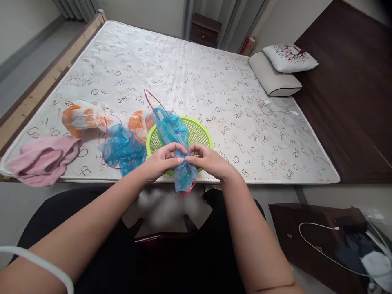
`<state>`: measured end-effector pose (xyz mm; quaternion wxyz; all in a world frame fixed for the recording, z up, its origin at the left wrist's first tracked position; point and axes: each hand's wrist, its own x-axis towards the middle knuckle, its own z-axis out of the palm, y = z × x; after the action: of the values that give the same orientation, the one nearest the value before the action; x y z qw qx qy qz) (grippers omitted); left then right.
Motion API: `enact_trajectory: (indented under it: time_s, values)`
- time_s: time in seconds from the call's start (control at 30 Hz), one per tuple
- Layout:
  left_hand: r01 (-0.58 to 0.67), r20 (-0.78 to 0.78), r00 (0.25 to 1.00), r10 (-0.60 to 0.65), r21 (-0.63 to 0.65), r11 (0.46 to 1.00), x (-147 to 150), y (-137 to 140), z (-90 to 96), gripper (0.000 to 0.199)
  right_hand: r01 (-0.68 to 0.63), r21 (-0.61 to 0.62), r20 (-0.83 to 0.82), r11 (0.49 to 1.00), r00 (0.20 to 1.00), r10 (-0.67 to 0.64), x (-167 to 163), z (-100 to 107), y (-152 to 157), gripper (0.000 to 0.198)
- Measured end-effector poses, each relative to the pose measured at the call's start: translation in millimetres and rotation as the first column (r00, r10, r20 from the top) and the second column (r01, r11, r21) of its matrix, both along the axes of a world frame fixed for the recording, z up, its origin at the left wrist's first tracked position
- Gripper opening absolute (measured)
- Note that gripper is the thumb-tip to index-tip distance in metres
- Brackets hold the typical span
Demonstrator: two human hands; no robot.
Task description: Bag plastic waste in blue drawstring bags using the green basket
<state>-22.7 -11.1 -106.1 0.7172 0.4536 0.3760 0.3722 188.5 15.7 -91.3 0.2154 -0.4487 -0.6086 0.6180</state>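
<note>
Head view: blue bag (pixel 174 130) pinched between left hand (pixel 163 160) and right hand (pixel 210 161).

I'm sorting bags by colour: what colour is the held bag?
The bag is see-through blue, shown best in the head view.

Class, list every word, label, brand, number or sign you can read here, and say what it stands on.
"R", "N", "G", "E": scattered printed letters on the mattress; many others there are too small or blurred.
Orange marks on the white plastic bag: too blurred to read.
Blue bag in the fingers and green basket: no readable text.
</note>
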Motion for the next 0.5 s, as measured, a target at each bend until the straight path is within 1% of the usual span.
enact_trajectory:
  time_s: [0.07, 0.13, 0.2, 0.3, 0.4, 0.47, 0.5]
  values:
    - [0.03, 0.048, 0.998, -0.027, -0.059, 0.998, -1, -8, -0.8, 0.038, -0.084, -0.024, -0.003, 0.996, 0.996, 0.084, 8, -1, -1, 0.029]
    - [0.051, 0.049, 0.998, -0.047, -0.1, 0.994, -5, -16, -1.6, 0.038, -0.084, -0.043, -0.016, 0.996, 0.996, 0.083, 14, -3, -2, 0.022]
    - [0.061, 0.027, 0.998, -0.058, -0.121, 0.991, -14, -20, -2.4, 0.038, -0.032, -0.104, -0.075, 0.994, 0.997, 0.024, 21, -5, -4, 0.019]
    - [0.086, -0.038, 0.995, -0.091, -0.108, 0.99, -36, -18, -1.3, 0.035, 0.062, -0.196, -0.189, 0.979, 0.977, -0.099, 36, -8, -8, 0.022]
    - [0.187, -0.196, 0.96, -0.199, -0.078, 0.979, -64, -9, 4.4, 0.027, 0.089, -0.241, -0.225, 0.966, 0.964, -0.145, 57, -12, -12, 0.028]
    - [0.295, -0.278, 0.907, -0.315, -0.114, 0.949, -79, -1, 9.6, 0.024, 0.081, -0.273, -0.206, 0.959, 0.968, -0.141, 72, -16, -13, 0.032]
    - [0.342, -0.294, 0.881, -0.371, -0.146, 0.928, -85, 2, 12.0, 0.023, 0.076, -0.286, -0.192, 0.955, 0.972, -0.135, 79, -18, -13, 0.034]
